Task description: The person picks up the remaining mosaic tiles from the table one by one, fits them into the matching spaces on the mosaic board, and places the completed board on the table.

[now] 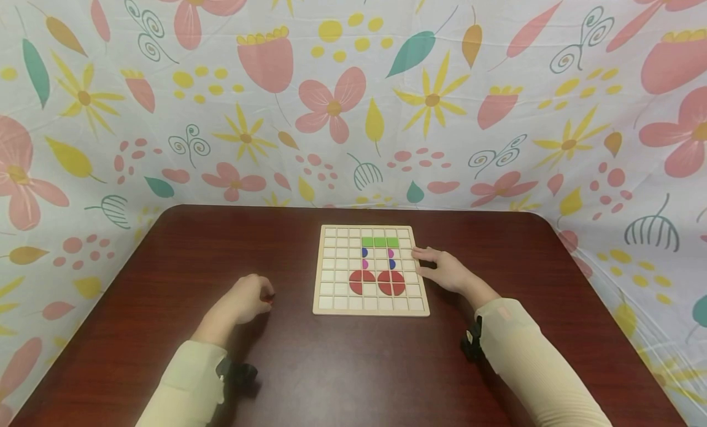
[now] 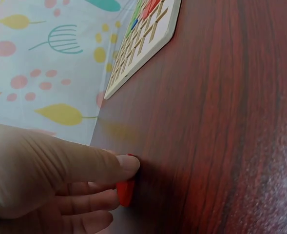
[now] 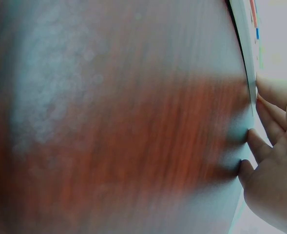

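My left hand (image 1: 247,298) pinches a small red piece (image 2: 125,192) between thumb and fingers, low over the table to the left of the board; the fingers hide part of it. A square wooden grid board (image 1: 317,286) lies flat on the table. My right hand (image 1: 446,272) rests at its right edge, fingertips right at the rim and loosely extended. On the grid are green squares (image 1: 380,242) in a row, small blue and pink half-rounds below them, and two red rounds. The right red round (image 1: 391,283) is full; the left one (image 1: 358,278) shows a pale lower-right quarter.
The dark reddish-brown table (image 1: 342,372) has rounded far corners. A white cloth (image 1: 331,46) with printed flowers and leaves hangs behind it and along its sides. Dark wrist-worn devices (image 1: 471,341) sit at both light sleeves.
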The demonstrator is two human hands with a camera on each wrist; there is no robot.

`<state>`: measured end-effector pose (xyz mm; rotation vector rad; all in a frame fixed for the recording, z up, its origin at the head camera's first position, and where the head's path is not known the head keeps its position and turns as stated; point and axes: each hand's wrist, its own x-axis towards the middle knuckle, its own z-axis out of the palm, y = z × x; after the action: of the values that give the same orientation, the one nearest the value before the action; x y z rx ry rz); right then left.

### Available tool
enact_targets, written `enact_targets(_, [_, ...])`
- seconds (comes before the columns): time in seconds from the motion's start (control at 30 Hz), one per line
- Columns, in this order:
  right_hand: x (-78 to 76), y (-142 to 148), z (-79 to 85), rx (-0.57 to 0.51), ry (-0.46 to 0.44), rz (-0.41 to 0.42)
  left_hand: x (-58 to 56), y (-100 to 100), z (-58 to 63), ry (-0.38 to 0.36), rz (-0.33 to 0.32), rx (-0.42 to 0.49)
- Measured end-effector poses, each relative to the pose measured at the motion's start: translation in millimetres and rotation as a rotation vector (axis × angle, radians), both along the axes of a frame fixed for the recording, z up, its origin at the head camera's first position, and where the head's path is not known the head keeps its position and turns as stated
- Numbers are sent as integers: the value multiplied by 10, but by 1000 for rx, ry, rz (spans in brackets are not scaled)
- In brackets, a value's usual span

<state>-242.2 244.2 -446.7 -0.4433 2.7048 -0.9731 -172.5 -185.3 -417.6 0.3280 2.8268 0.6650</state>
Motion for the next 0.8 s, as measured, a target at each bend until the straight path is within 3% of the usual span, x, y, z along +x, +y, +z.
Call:
enact_targets(0.47, [-10,7,0,-4,-3,1,3,-24,-36,15,40,5])
enact_targets(0.8, [11,0,9,-11,-10,0,-10,-9,-50,-41,70,127])
